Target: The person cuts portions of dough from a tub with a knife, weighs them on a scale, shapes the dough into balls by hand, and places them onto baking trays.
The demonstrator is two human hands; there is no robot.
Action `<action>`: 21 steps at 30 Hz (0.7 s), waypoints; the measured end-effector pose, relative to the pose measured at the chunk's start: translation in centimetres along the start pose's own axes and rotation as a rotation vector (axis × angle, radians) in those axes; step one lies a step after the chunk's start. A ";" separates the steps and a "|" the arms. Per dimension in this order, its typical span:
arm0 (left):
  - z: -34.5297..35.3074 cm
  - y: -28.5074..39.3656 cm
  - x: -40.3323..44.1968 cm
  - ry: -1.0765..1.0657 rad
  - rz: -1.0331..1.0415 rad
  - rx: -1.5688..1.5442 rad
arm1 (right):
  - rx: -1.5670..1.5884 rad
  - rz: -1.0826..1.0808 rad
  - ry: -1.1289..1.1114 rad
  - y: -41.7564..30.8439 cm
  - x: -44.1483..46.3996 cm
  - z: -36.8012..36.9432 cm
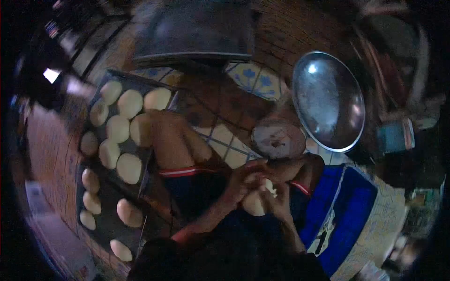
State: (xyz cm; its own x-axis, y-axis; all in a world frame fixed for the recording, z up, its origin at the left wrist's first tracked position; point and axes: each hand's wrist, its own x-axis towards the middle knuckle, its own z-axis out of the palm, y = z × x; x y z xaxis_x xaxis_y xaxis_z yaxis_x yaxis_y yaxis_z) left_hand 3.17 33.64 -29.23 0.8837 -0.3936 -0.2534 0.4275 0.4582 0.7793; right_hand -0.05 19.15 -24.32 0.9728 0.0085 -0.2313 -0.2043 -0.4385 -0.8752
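Note:
Both my hands are at a pale, round piece of dough [253, 204] held above my lap. My left hand [244, 180] is curled over its upper left side. On the right side, the fingers of my right hand [279, 200] press against it. A small lighter bit [270, 187] shows between the hands; blur hides what it is. Just beyond my hands stands a round, shallow dish [278, 136] with some dark bits in it.
To my left, dark trays [110, 187] carry several pale dough rounds [118, 129]. A large shiny metal basin [328, 100] leans at the right. A dark box-like object [194, 33] stands ahead on the tiled floor. Blue cloth [349, 206] lies beside my right leg.

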 end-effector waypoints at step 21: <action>-2.8 9.6 -11.7 0.715 0.870 0.976 | 1.275 -0.417 -0.326 -12.2 2.2 11.0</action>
State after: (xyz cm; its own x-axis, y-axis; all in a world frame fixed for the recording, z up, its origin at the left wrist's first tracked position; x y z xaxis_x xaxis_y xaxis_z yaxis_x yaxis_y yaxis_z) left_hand -2.54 44.89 -20.38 0.8160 0.3130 0.4860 -0.3080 -0.4761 0.8237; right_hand 3.38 34.40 -18.87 0.9530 0.2198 0.2086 -0.0359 0.7655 -0.6424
